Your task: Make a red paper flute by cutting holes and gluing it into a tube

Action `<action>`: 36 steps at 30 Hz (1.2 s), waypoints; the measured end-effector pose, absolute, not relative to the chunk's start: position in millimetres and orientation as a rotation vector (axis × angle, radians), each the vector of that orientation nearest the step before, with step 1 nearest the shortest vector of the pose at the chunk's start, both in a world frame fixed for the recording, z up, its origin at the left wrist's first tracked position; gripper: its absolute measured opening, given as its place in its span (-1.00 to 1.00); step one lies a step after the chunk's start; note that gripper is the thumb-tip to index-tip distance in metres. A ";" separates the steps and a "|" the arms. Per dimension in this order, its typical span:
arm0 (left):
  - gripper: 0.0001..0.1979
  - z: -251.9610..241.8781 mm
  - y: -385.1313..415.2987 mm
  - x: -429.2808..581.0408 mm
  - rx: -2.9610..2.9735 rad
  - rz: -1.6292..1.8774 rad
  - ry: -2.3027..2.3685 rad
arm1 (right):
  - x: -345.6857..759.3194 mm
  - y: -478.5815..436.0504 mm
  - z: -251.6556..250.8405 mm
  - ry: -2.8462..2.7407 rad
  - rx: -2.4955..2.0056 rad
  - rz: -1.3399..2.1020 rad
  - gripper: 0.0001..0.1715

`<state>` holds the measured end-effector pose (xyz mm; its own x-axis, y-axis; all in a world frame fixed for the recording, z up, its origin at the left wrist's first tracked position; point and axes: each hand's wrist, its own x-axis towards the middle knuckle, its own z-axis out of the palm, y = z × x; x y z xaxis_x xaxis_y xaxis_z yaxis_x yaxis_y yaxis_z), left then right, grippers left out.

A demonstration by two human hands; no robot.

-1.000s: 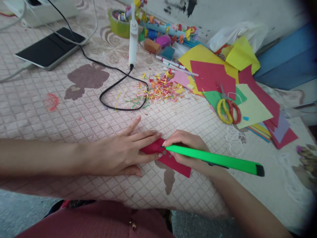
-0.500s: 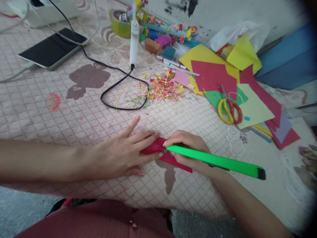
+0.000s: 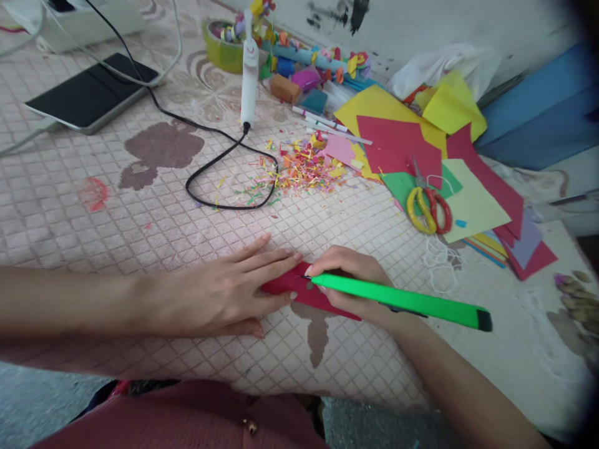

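A strip of red paper lies flat on the patterned cloth in front of me. My left hand rests on its left part with the fingers stretched out and apart, pressing it down. In a pinch near the tip, my right hand holds a green utility knife with a black end. The knife's thin dark tip touches the paper, just right of my left fingertips. Close to that tip, a small greyish spot shows on the red surface. Part of the paper is hidden under both hands.
Paper scraps are scattered ahead, by a white glue gun with a black cord. Scissors lie on coloured paper sheets to the right, near white string. A black-screened device lies at the upper left.
My left hand has shifted slightly left on the red paper, showing more of it beside the knife tip. The right hand keeps its grip, and the whole view has moved a little.
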<state>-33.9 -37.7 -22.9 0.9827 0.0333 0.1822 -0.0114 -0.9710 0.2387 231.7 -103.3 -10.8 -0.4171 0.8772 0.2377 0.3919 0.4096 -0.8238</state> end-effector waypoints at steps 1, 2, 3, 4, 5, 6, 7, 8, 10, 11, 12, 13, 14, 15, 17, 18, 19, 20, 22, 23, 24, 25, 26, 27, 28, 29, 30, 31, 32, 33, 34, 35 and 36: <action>-0.58 -22.2 -36.6 -33.7 2.869 0.251 0.015 | 230.5 -103.8 -9.6 -1.989 -1.089 0.898 -0.77; -0.57 -21.6 -35.8 -33.2 2.859 0.241 0.016 | 229.3 -104.4 -8.4 -1.991 -1.099 0.880 -0.77; -0.55 -20.9 -35.4 -32.6 2.856 0.231 0.021 | 228.3 -105.0 -7.5 -1.994 -1.105 0.863 -0.78; -0.55 -20.4 -35.5 -31.9 2.858 0.226 0.028 | 227.5 -105.5 -6.6 -1.998 -1.111 0.848 -0.78; -0.54 -19.9 -35.9 -31.3 2.861 0.225 0.036 | 227.0 -105.9 -6.0 -2.004 -1.117 0.832 -0.78; -0.53 -19.6 -36.5 -30.7 2.866 0.231 0.046 | 226.6 -106.1 -5.5 -2.008 -1.121 0.819 -0.78; -0.52 -19.5 -37.4 -30.2 2.873 0.241 0.057 | 226.5 -106.2 -5.1 -2.011 -1.122 0.810 -0.79; -0.52 -19.4 -38.3 -29.9 2.880 0.253 0.070 | 226.4 -106.3 -5.0 -2.014 -1.121 0.810 -0.79; -0.52 -19.8 -40.2 -29.8 2.898 0.279 0.091 | 226.2 -106.2 -5.4 -2.012 -1.115 0.802 -0.79; -0.52 -20.4 -41.1 -29.8 2.908 0.293 0.095 | 226.0 -106.3 -6.1 -2.006 -1.109 0.792 -0.80; -0.51 -21.1 -42.2 -29.7 2.921 0.310 0.097 | 225.7 -106.4 -7.0 -2.002 -1.105 0.780 -0.79; -0.50 -22.1 -43.3 -29.7 2.937 0.325 0.093 | 225.4 -106.6 -8.2 -1.998 -1.105 0.770 -0.79; -0.48 -23.3 -44.6 -29.5 2.958 0.339 0.091 | 225.2 -106.9 -9.6 -1.994 -1.103 0.760 -0.78; -0.47 -24.6 -46.0 -29.2 2.983 0.352 0.089 | 225.1 -107.2 -11.0 -1.991 -1.102 0.755 -0.78; -0.45 -27.0 -48.7 -28.6 3.032 0.378 0.104 | 225.4 -107.6 -13.5 -1.986 -1.101 0.757 -0.78; -0.45 -27.8 -49.8 -28.5 3.049 0.393 0.112 | 225.9 -107.6 -14.4 -1.980 -1.095 0.762 -0.78; -0.47 -28.1 -50.4 -28.4 3.056 0.402 0.112 | 226.6 -107.4 -14.8 -1.975 -1.089 0.773 -0.79; -0.50 -28.0 -50.4 -28.6 3.051 0.408 0.104 | 227.3 -107.0 -14.9 -1.975 -1.081 0.788 -0.79; -0.56 -26.8 -48.7 -29.3 2.998 0.380 0.067 | 228.8 -106.0 -14.0 -1.984 -1.070 0.828 -0.78; -0.58 -26.0 -47.1 -29.7 2.959 0.352 0.048 | 229.4 -105.5 -13.3 -1.988 -1.067 0.842 -0.78; -0.57 -25.2 -45.3 -30.2 2.917 0.323 0.035 | 229.7 -105.2 -12.6 -1.991 -1.066 0.848 -0.79; -0.56 -24.8 -43.4 -30.6 2.878 0.302 0.028 | 229.8 -104.9 -12.0 -1.994 -1.070 0.850 -0.80; -0.55 -24.6 -41.7 -31.0 2.849 0.285 0.027 | 229.7 -104.9 -11.6 -1.994 -1.076 0.843 -0.80; -0.54 -24.7 -40.4 -31.3 2.830 0.269 0.025 | 229.4 -104.9 -11.4 -1.993 -1.079 0.829 -0.81; -0.54 -25.0 -39.5 -31.5 2.818 0.262 0.022 | 229.0 -105.1 -11.4 -1.993 -1.076 0.811 -0.81; -0.54 -25.5 -39.1 -31.7 2.812 0.258 0.022 | 228.5 -105.3 -11.3 -1.996 -1.076 0.800 -0.81; -0.55 -25.9 -39.0 -31.7 2.810 0.258 0.020 | 228.1 -105.5 -11.1 -1.997 -1.077 0.795 -0.80; -0.56 -26.3 -39.3 -31.6 2.811 0.255 0.024 | 227.7 -105.7 -10.8 -1.996 -1.074 0.791 -0.79; -0.56 -26.5 -39.7 -31.5 2.812 0.260 0.026 | 227.5 -105.7 -10.2 -1.998 -1.075 0.791 -0.79; -0.56 -26.5 -40.3 -31.3 2.816 0.265 0.031 | 227.3 -105.7 -9.5 -2.002 -1.080 0.794 -0.78; -0.56 -26.4 -40.8 -31.1 2.818 0.268 0.037 | 227.2 -105.5 -8.8 -2.009 -1.087 0.797 -0.77; -0.55 -26.1 -41.2 -30.8 2.821 0.268 0.043 | 227.1 -105.4 -8.2 -2.014 -1.090 0.794 -0.77; -0.55 -25.6 -41.6 -30.5 2.822 0.270 0.049 | 227.1 -105.2 -8.0 -2.019 -1.091 0.786 -0.78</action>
<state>-30.5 -41.6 -25.6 0.9817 0.0622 0.1799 0.0048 -0.9529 0.3033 227.1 -105.2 -8.0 -0.3995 0.8695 0.2905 0.4438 0.4608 -0.7686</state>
